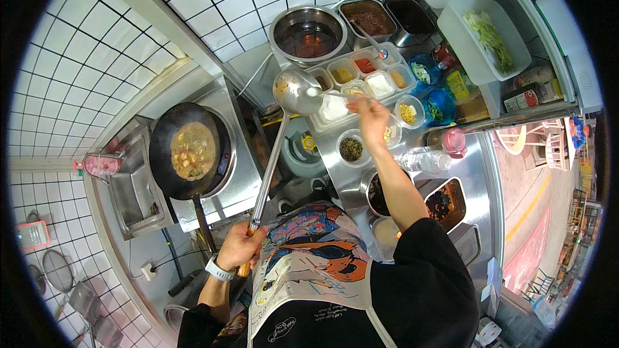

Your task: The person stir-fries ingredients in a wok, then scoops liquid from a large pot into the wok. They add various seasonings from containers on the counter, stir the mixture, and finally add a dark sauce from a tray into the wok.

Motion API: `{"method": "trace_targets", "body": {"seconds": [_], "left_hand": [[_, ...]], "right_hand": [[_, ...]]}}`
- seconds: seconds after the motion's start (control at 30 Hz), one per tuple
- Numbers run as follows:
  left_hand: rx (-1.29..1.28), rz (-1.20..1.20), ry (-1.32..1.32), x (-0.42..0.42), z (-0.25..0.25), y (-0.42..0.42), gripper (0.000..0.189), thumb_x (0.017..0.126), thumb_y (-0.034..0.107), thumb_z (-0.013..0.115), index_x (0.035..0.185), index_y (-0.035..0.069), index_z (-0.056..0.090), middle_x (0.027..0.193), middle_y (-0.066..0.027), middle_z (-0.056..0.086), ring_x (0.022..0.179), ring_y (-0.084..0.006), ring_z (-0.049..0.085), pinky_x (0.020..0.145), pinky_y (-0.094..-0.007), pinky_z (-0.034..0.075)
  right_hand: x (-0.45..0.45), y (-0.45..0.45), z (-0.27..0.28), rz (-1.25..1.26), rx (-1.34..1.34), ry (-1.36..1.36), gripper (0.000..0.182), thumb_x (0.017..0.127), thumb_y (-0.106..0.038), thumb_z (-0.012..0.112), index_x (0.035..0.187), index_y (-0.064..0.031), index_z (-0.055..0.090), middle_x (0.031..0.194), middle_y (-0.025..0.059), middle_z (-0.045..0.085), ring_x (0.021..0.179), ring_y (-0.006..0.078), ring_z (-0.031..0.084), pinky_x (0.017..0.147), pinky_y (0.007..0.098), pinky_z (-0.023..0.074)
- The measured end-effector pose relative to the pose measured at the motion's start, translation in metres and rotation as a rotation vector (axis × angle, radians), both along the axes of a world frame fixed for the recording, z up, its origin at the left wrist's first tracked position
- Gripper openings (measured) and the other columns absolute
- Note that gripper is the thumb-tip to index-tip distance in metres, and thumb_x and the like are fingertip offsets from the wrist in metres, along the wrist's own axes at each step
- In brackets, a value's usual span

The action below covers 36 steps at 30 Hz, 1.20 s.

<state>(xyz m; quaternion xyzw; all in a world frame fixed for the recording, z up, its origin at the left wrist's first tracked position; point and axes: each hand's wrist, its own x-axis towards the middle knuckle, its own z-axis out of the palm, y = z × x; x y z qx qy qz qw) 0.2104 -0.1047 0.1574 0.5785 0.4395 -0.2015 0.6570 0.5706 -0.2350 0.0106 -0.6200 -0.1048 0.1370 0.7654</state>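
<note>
My left hand grips the wooden handle of a long steel ladle, whose bowl is raised beside the seasoning containers. In my right hand is a small spoon, with something white at its end over the ladle's bowl. Below lies a tub of white powder, next to small tubs of yellow, red and white seasonings. At the left, a black wok on the stove holds a bubbling broth with chopped pieces.
A steel pot of dark liquid stands by the tiled wall. A clear bottle lies right of my right forearm, near a steel pan of dark sauce. A sink adjoins the stove. Bins of greens sit at upper right.
</note>
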Motion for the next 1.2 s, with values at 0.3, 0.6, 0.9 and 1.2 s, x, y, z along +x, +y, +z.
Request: {"method": "trace_targets", "body": {"seconds": [0.3,0.6,0.9,1.2], "left_hand": [[0.005,0.013,-0.007,-0.011,0.002,0.003,0.032,0.095,0.024,0.056,0.072,0.004,0.047,0.050,-0.0013,0.046,0.034,-0.0117,0.046,0.031,-0.0282,0.036],[0.011,0.103,0.008,-0.010,0.007,0.003,0.031,0.097,0.021,0.055,0.072,0.006,0.044,0.048,-0.0018,0.045,0.033,-0.0131,0.046,0.030,-0.0286,0.036],[-0.032,0.159,-0.022,-0.001,0.010,-0.001,0.031,0.095,0.020,0.056,0.071,0.004,0.045,0.050,-0.0019,0.045,0.033,-0.0113,0.044,0.030,-0.0273,0.035],[-0.038,0.113,-0.001,0.016,0.014,-0.002,0.032,0.096,0.020,0.055,0.069,0.004,0.045,0.049,-0.0027,0.046,0.033,-0.0117,0.045,0.030,-0.0277,0.035]], "right_hand": [[-0.005,0.012,0.030,-0.014,-0.376,-0.769,0.018,0.086,-0.003,0.064,0.104,0.0002,0.067,0.098,0.0183,0.068,0.084,0.0320,0.067,0.075,0.0355,0.0525],[0.042,0.049,-0.008,-0.007,-0.575,-0.561,0.018,0.087,-0.015,0.063,0.096,-0.0012,0.068,0.083,0.0204,0.066,0.076,0.0354,0.065,0.067,0.0392,0.0504],[0.074,0.016,0.006,-0.148,-0.653,-0.630,0.023,0.091,-0.022,0.057,0.098,-0.0012,0.067,0.092,0.0207,0.067,0.084,0.0367,0.065,0.074,0.0401,0.0514],[0.088,0.030,-0.033,-0.117,-0.636,-0.545,0.022,0.090,-0.020,0.057,0.097,-0.0011,0.067,0.085,0.0220,0.066,0.079,0.0393,0.064,0.071,0.0434,0.0502]]}}
